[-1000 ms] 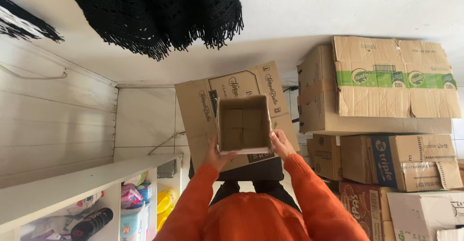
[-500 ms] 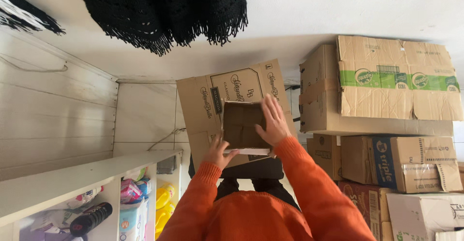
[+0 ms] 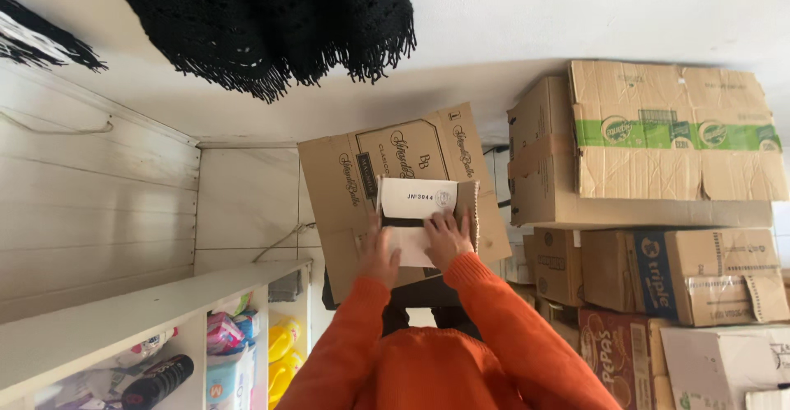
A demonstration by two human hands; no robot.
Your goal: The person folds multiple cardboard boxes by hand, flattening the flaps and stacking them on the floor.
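Note:
Both of my arms, in orange sleeves, reach up from the bottom of the view. My left hand (image 3: pixel 378 255) and my right hand (image 3: pixel 448 237) hold a small cardboard box (image 3: pixel 418 200) between them. Its white labelled face is turned toward me. My right hand lies flat over the box's lower front, and my left hand grips its lower left edge. Right behind the small box stands a larger brown printed carton (image 3: pixel 346 184), tilted slightly.
Stacked cardboard cartons (image 3: pixel 658 155) fill the right side, with more boxes (image 3: pixel 699 278) below them. A white shelf (image 3: pixel 123 319) at lower left holds bottles and packets (image 3: pixel 239 336). A black fringed cloth (image 3: pixel 271 23) hangs at the top. White panelled wall (image 3: pixel 90 213) is on the left.
The small box has been turned: its open inside faced me before, now a white labelled face does. My right hand moved from its side onto its front.

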